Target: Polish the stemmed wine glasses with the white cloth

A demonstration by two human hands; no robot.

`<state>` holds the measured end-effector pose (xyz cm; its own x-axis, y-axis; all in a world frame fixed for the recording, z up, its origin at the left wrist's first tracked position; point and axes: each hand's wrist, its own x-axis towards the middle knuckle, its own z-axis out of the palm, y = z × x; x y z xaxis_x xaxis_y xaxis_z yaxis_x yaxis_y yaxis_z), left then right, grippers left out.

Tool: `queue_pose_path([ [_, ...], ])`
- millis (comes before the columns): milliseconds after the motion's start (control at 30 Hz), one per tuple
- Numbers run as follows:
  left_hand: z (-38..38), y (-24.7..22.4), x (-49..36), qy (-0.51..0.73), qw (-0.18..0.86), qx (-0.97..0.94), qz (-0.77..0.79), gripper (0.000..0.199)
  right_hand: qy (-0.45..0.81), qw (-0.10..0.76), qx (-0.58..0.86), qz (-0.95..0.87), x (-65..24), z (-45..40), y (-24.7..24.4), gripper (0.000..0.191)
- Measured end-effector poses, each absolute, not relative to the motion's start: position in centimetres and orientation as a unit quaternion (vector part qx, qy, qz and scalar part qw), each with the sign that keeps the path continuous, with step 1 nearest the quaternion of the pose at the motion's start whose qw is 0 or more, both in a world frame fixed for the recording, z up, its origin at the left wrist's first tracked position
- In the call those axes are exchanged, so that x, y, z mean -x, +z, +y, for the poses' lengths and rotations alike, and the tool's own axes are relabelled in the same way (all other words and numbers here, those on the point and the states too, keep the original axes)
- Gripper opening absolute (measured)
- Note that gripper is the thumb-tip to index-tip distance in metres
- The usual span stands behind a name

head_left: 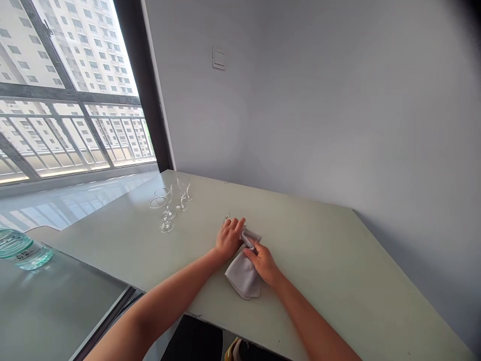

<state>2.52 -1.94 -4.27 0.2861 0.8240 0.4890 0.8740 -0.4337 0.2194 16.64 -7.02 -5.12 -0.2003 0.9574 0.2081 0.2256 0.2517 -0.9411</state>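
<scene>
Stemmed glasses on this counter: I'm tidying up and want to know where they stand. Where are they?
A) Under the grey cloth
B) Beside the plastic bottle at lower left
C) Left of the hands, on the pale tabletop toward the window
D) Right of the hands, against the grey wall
C. The clear stemmed glasses stand upright on the pale green tabletop, left of the bare left hand and the soft grey cloth, toward the window.
</scene>
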Motion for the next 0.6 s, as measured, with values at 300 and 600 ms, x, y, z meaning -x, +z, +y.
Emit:
queue_pose_path([
  [300, -1.9, -3.5, -2.1, -0.275, 0.173, 0.87, -0.371, 0.043, 0.653, 0.495, 0.385, -0.426, -18.4, -6.3, -3.8, 0.033],
  [600, -0.6, -0.4, -0.4, -0.137, -0.055, 0.929, -0.339, 0.066, 0.519, 0.422, 0.416, -0.616, -19.1, -7.3, -2.7, 0.041],
])
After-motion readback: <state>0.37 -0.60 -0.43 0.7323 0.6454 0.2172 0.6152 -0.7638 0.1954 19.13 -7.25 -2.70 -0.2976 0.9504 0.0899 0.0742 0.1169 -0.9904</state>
